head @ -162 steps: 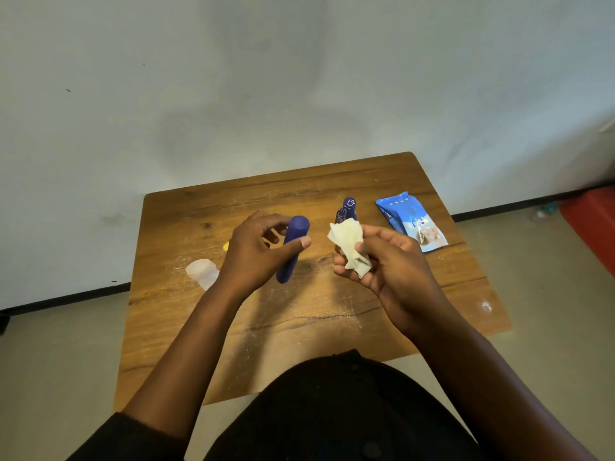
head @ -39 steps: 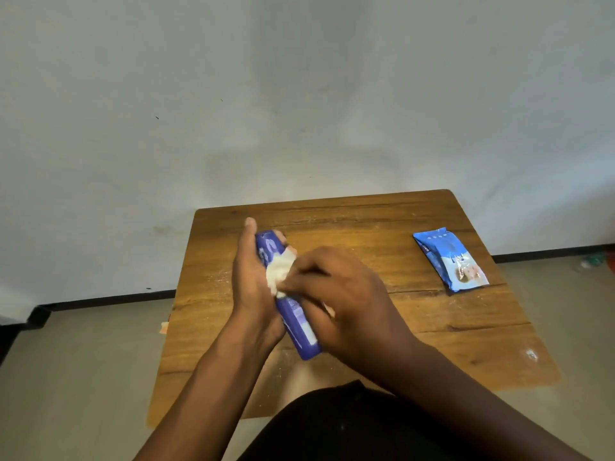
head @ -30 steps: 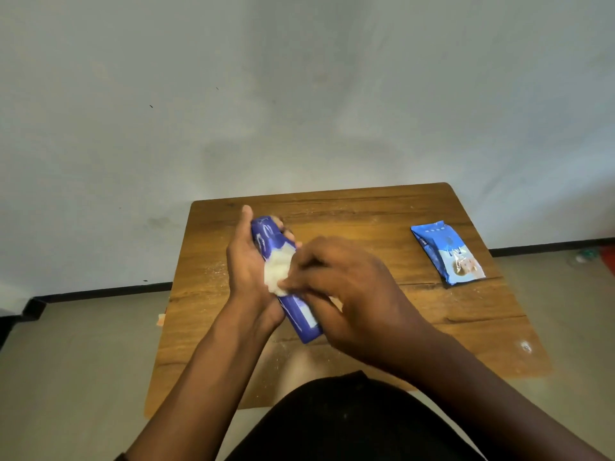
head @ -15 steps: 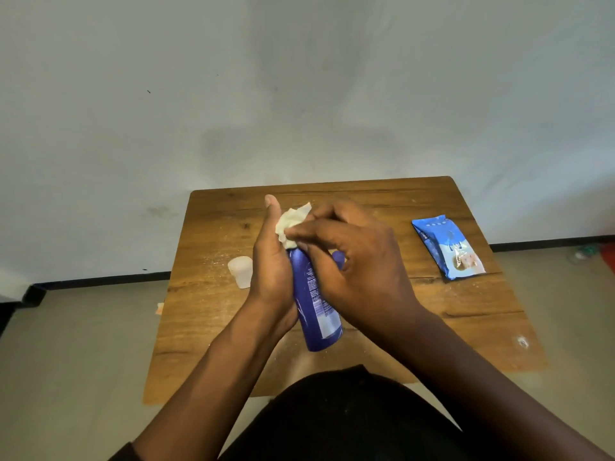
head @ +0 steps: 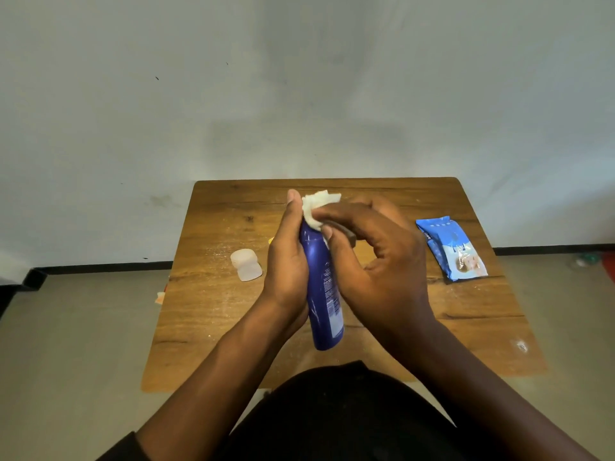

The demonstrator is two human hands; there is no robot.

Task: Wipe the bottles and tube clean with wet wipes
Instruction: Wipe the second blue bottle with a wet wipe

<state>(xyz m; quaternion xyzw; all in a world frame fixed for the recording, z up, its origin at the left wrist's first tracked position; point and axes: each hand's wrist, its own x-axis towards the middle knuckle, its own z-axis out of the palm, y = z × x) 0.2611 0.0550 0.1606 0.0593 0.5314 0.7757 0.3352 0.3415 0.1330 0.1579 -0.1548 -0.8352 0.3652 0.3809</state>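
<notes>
Blue bottle (head: 322, 294), tall and slim, held nearly upright above the middle of the wooden table (head: 213, 314), base toward the camera, white print down its side. Gripped from the left by the left hand (head: 289, 267), palm flat against the body, thumb stretched up alongside the neck, fingers wrapped round the far side and mostly hidden. Capped at the top by a crumpled white wet wipe (head: 317, 207), pinched there by the right hand (head: 372, 261), thumb and forefinger closed on the wipe, remaining fingers curled loosely below. Something dark (head: 342, 231) showing under the right forefinger, just beside the bottle's shoulder; possibly another bottle standing behind, too hidden to tell. Left of the bottle, lying on the table, a small translucent white container (head: 245, 269), near the left hand but apart from it. A sliver of yellow (head: 271, 241) peeking out just behind the left hand's knuckles, too small to identify. Right of the bottle, well apart, a blue wet wipes pack (head: 451, 249) lying flat near the table's right edge. Pale dust or powder scattered over the table's surface around the bottle. Behind the table, a plain grey wall (head: 299, 94); below it, dark clothing (head: 332, 417) filling the near foreground.
</notes>
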